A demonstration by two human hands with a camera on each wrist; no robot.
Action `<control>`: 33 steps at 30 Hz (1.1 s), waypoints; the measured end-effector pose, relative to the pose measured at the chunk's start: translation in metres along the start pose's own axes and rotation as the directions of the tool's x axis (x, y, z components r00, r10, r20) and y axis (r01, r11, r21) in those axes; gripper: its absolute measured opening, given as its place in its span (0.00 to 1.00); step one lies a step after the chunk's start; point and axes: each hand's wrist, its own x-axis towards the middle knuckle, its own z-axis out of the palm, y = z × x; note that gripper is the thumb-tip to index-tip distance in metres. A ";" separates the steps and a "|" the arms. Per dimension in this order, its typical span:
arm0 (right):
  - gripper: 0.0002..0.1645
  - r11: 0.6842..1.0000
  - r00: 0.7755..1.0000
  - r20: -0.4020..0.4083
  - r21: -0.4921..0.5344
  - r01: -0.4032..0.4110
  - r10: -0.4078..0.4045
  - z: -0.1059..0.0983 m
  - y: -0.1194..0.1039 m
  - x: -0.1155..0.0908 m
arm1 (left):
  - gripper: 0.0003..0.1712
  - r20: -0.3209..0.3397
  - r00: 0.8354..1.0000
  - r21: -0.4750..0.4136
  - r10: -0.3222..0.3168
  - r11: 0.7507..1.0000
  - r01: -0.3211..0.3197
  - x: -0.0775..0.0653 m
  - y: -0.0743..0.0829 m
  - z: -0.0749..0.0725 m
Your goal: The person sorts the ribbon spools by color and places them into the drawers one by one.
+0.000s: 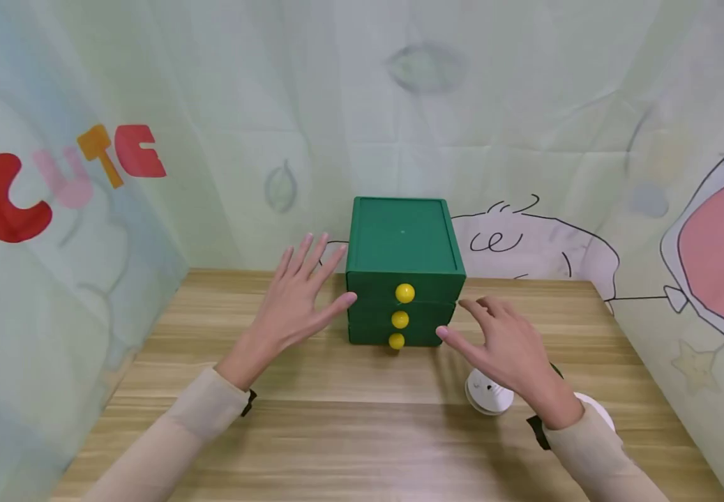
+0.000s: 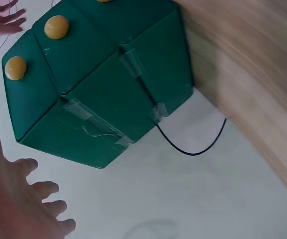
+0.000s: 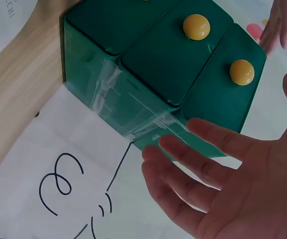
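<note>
A green three-drawer box (image 1: 406, 237) with round yellow knobs (image 1: 404, 293) stands against the back cloth, its drawers closed. My left hand (image 1: 296, 300) reaches to its left side with fingers spread and nothing held. On the other side my right hand (image 1: 509, 341) hovers near the front right edge, fingers loosely bent and thumb apart, also holding nothing. Clear tape (image 3: 106, 82) runs across the seams on the box's side in the right wrist view. In the left wrist view, a thin black cord (image 2: 193, 153) trails from the taped side.
Under my right hand is a round white lidded item (image 1: 489, 392) with a small face drawn on it. Another white round thing (image 1: 597, 410) is partly hidden behind my right wrist. The wooden table (image 1: 337, 446) meets printed cloth walls (image 1: 230, 139) at the back and sides.
</note>
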 end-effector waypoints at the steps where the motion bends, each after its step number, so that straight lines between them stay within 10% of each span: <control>1: 0.48 1.000 1.000 0.003 0.003 -0.001 0.001 0.001 0.000 0.001 | 0.50 0.002 1.000 -0.007 0.006 1.000 -0.006 0.001 0.001 -0.001; 18: 0.35 0.960 0.996 0.078 0.279 0.011 -0.034 0.018 -0.023 0.014 | 0.42 0.019 0.989 -0.150 0.144 0.979 -0.140 0.030 0.011 0.000; 33: 0.33 0.676 0.973 0.230 0.718 -0.164 -0.007 0.037 -0.043 0.032 | 0.35 0.123 0.973 -0.288 0.196 0.945 -0.154 0.068 0.007 -0.003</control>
